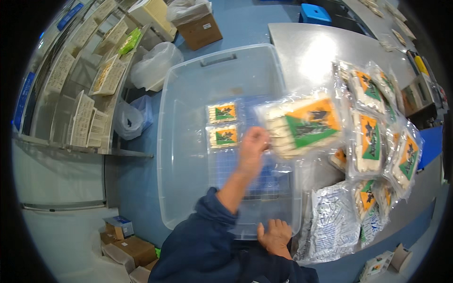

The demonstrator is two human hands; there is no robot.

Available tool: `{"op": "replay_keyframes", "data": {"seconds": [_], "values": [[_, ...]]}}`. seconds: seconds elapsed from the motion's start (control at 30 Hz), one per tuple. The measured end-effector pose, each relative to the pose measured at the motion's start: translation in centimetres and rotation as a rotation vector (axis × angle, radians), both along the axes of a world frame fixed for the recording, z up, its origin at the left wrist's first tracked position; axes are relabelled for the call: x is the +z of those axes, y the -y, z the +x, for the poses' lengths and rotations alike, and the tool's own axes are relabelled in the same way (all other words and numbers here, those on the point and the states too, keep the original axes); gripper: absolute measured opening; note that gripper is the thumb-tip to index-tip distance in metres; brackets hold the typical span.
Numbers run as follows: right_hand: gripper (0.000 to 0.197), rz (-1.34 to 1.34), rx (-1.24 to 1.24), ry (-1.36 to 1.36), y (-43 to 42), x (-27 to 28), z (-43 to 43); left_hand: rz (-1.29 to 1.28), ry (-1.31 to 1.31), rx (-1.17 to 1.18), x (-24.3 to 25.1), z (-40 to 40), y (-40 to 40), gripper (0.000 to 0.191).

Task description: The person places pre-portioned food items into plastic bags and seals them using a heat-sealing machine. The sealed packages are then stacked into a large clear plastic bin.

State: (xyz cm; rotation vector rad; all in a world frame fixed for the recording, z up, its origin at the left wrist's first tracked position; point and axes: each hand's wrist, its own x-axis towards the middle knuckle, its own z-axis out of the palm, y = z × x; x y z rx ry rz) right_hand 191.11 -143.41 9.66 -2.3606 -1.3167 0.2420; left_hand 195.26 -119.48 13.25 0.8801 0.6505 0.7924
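My left hand (253,145), blurred, pinches the left edge of a clear vacuum pack (304,123) of pale, stick-shaped food with an orange and green label. That pack is held above the right wall of a large translucent plastic bin (164,141). Inside the bin, two similar packs (223,113) lie one beyond the other toward its left side. At the bin's near rim lies my right hand (276,235), fingers over the edge; whether it grips or only rests cannot be seen. More labelled packs (368,141) are heaped on the steel table (290,46) to the right.
Silvery printed bags (334,219) lie by the bin's near right corner. Left stands a metal rack (120,106) with white perforated baskets (109,76). Beyond the bin are a cardboard box (200,32) and a blue stool (315,14). More cardboard boxes (134,251) sit at lower left.
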Motion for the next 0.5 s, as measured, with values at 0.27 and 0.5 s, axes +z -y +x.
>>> {"op": "replay_keyframes", "data": {"seconds": [0.27, 0.5], "values": [[0.018, -0.141, -0.014, -0.022, -0.6, 0.4, -0.2, -0.087, -0.541, 0.191, -19.2, -21.3, -11.1, 0.009], [0.014, -0.194, 0.012, 0.005, -1.7, -0.1, -0.4, 0.166, -1.052, 0.090, -35.9, -26.3, -12.9, 0.005]]}}
